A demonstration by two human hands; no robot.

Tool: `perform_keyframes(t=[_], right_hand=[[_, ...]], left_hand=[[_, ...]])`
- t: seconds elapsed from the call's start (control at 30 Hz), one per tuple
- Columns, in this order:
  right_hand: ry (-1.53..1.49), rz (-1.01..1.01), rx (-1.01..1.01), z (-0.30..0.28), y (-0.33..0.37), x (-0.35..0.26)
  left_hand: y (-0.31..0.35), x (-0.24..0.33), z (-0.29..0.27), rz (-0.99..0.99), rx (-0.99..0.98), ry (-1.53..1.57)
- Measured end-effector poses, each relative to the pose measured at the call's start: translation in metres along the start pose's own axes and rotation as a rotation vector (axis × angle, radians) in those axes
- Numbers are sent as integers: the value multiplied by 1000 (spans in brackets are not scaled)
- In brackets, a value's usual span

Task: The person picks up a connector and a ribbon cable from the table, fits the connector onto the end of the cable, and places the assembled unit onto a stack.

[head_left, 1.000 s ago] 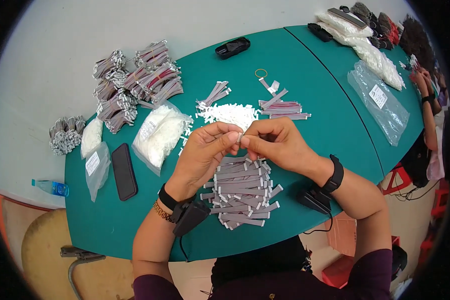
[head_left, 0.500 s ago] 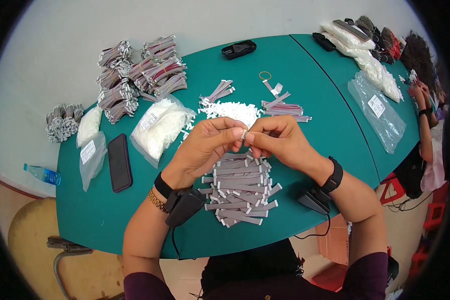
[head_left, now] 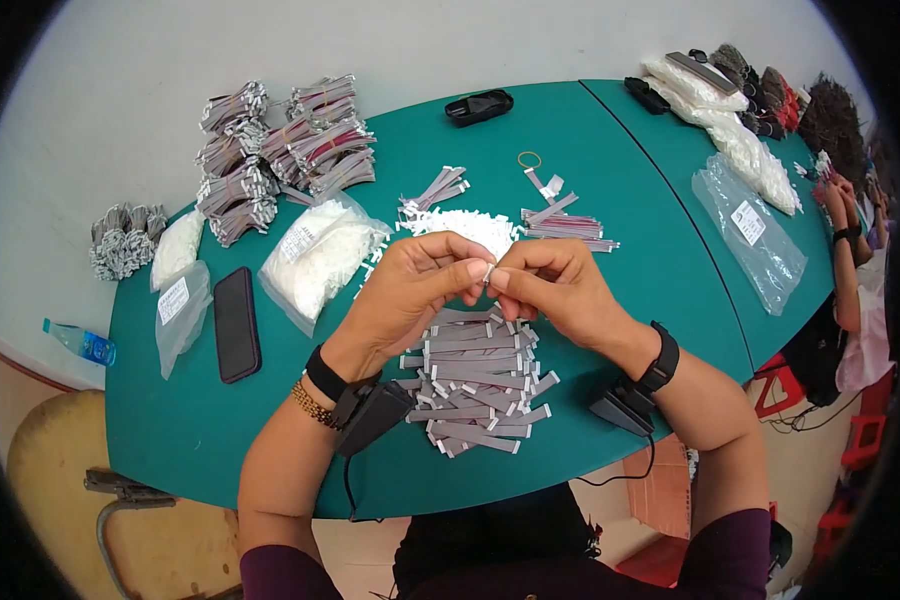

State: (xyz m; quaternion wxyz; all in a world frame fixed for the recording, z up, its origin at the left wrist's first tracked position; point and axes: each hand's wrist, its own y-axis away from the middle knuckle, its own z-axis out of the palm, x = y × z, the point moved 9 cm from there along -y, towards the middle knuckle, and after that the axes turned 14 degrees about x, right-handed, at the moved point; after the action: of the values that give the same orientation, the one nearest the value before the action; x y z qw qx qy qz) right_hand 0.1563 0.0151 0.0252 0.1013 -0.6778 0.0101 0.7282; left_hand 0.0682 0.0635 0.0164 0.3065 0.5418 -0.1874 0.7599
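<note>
Your bare left hand (head_left: 420, 283) and your bare right hand (head_left: 562, 290) were pinched closed, thumb against forefinger, with one small whitish piece, probably of plastic (head_left: 487, 273), between the tips. It appeared between the mound of loose white plastic pieces (head_left: 475, 230) and the heap of flat grey white-ended ribbon cables (head_left: 478, 382). I judged it light, stiff and easily dropped; its outer edges seemed the safest place for holding.
</note>
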Motion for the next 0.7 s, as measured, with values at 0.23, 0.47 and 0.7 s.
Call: perform_keyframes(t=[0.23, 0.47, 0.7], right_hand=[[-13, 23, -8, 1, -1, 5], [-6, 44, -7, -1, -3, 8], [9, 25, 28, -2, -2, 8]], left_hand=[[-1, -11, -2, -104, -10, 78], [-3, -13, -4, -85, 13, 90], [-2, -4, -3, 14, 50, 24]])
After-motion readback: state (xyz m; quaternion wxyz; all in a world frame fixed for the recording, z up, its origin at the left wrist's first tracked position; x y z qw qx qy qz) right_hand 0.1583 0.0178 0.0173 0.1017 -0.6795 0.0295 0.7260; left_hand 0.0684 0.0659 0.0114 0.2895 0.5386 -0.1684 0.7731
